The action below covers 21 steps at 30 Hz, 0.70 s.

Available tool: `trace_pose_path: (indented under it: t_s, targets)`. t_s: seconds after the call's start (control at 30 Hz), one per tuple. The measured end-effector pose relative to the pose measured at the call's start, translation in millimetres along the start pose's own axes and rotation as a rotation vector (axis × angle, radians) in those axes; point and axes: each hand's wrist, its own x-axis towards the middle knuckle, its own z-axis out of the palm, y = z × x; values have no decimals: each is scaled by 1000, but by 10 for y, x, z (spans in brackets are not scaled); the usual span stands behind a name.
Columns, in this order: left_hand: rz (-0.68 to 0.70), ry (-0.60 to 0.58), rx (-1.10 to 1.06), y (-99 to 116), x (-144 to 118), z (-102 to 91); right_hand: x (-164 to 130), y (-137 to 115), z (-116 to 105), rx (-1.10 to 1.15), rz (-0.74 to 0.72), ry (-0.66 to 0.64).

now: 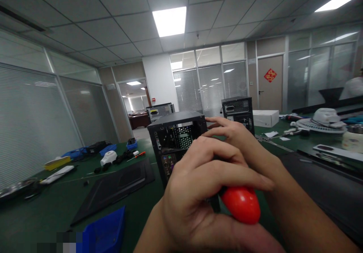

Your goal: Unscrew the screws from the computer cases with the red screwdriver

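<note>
A black computer case (181, 117) stands on the green table in front of me, its rear side with ports (168, 162) and a honeycomb vent facing me. My left hand (204, 177) is closed around a red-handled screwdriver (241, 204); the rounded butt of the handle sticks out towards me, while its shaft is hidden behind the hand. Farther off, my right hand (229, 132) reaches to the case's right edge, fingers stretched out against it near the top corner. The left hand covers the lower part of the case.
Black side panels (121, 181) lie left and right (317, 192). A blue tray (106, 232) sits at the near left. Other computer cases (238, 109) and a white box (266, 118) stand behind. An orange screwdriver (138, 155) lies on the left, a white fan (323, 120) at right.
</note>
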Motion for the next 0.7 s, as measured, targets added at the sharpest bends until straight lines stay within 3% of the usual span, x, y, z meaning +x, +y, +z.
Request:
trace_pose_path:
  t_s: [0.2,0.37,0.5,0.7]
  targets:
    - [-63,-38,-20,87,-13,72,2,40,101,10,-18,74]
    - [-146,13,-192,-117,-142,168,-11,141,143,8,-14,110]
    - [-114,56,-223,-259,-159,171,-37,251,139,10,-2,138]
    - [-65,57,-194,-267,-95,81,-14,285,153,109,32,150]
